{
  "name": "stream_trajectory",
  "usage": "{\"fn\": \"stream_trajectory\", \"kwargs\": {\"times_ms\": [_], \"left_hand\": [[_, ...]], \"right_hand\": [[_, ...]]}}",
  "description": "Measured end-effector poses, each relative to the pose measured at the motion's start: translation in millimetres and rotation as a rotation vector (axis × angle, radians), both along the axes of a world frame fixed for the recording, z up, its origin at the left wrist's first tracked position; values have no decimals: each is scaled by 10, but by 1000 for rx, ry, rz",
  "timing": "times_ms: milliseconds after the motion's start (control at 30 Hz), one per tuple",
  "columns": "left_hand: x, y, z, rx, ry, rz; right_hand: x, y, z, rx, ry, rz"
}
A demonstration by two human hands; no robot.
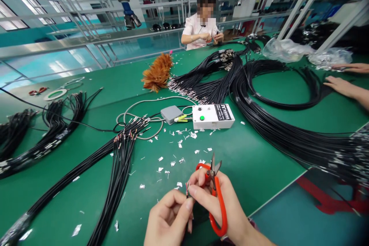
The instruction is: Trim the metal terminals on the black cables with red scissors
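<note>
One dark cable end (187, 190), reddish wire showing, low centre in my head view. Left hand (169, 215): grip closed, cable pinched between thumb and fingers. Right hand (233, 203): grip wrapped round red-handled scissors (221, 200), blades upward, parted; thumb tip at exposed wire, just above left grip. Silver scraps (179, 184): scattered on green table (259, 173), beyond hands. White box (213, 123), green button: farther off. Black cable bundles (122, 173): left and right.
</note>
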State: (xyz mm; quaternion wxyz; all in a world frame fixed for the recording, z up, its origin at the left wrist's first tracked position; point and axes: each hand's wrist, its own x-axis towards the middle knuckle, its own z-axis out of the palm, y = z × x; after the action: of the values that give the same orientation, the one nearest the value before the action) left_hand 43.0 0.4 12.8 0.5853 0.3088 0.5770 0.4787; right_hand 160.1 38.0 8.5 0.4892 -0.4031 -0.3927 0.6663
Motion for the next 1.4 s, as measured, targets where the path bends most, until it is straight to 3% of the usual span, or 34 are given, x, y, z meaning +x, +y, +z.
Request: {"fn": "stream_trajectory", "kwargs": {"times_ms": [333,600,767,933,1133,1400], "left_hand": [[-1,-31,-22,-17,-12,11],[-73,-46,-88,-51,-66,-38],[-33,-55,-76,-28,-205,32],[5,-71,-30,-11,-210,-1],[15,-46,-17,-18,-212,-65],[6,-29,-45,-58,-233,54]], "right_hand": [[-63,-29,-8,-35,-94,-52],[-111,-156,-128,149,-171,-158],[-112,-216,-180,272,-177,-151],[-96,-216,-202,196,-79,-59],[-13,-213,-188,153,-199,-42],[14,-207,-221,191,-226,-46]]}}
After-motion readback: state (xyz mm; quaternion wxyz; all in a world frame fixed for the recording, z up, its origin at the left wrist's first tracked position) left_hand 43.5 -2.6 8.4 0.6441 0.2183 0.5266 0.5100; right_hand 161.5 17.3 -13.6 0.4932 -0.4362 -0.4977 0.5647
